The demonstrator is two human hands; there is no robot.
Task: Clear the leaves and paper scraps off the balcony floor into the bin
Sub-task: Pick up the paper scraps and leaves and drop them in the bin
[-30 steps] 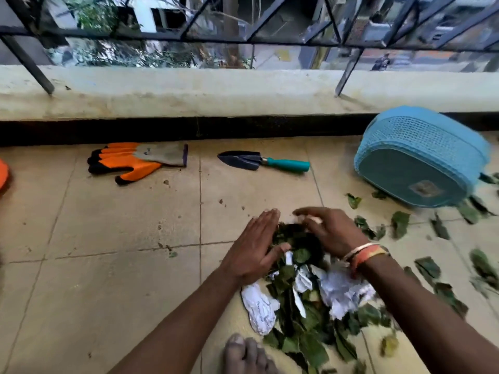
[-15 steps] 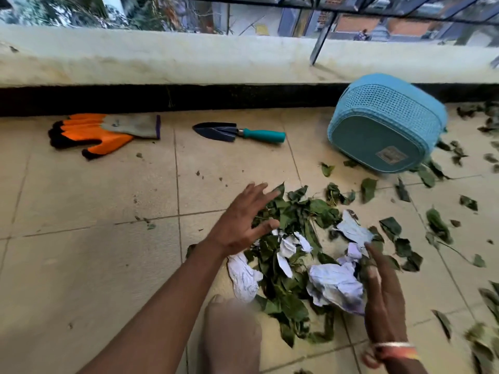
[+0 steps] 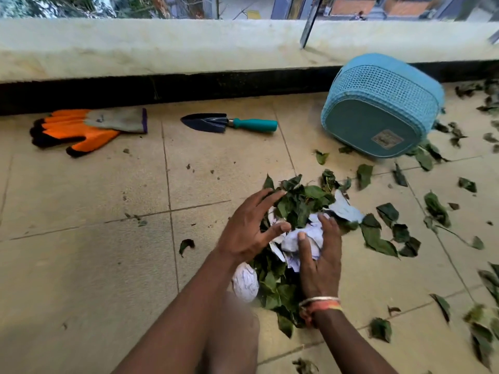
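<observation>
Green leaves (image 3: 299, 203): heaped with paper on tan balcony floor tiles (image 3: 81, 265), at centre frame between a person's two hands.
Paper scraps: one crumpled white sheet (image 3: 310, 236) sits in the middle of the heap; a tight paper ball (image 3: 245, 282) lies at its near left edge, touching the leaves.
Left hand (image 3: 248, 228): fingers spread wide and slightly bent, pressed against the left flank of the heap; it grips nothing.
Right hand (image 3: 320, 260): fingers nearly straight along the right side of the crumpled sheet, thumb laid on top of it; wristbands (image 3: 321, 303) circle the wrist.
Bin (image 3: 383, 103): blue mesh plastic, tipped over with its base facing the camera, beyond the heap to the right and near the parapet wall (image 3: 189, 47).
Loose leaves (image 3: 378, 238): scattered over the tiles to the right of the heap and around the bin.
Trowel (image 3: 229, 122): dark blade, teal handle, flat on the floor to the left of the bin.
Gloves (image 3: 86, 128): orange and grey, lying by the wall at far left, well apart from the heap.
Foreground: a blurred part of the person's leg (image 3: 232, 333) shows between the forearms.
</observation>
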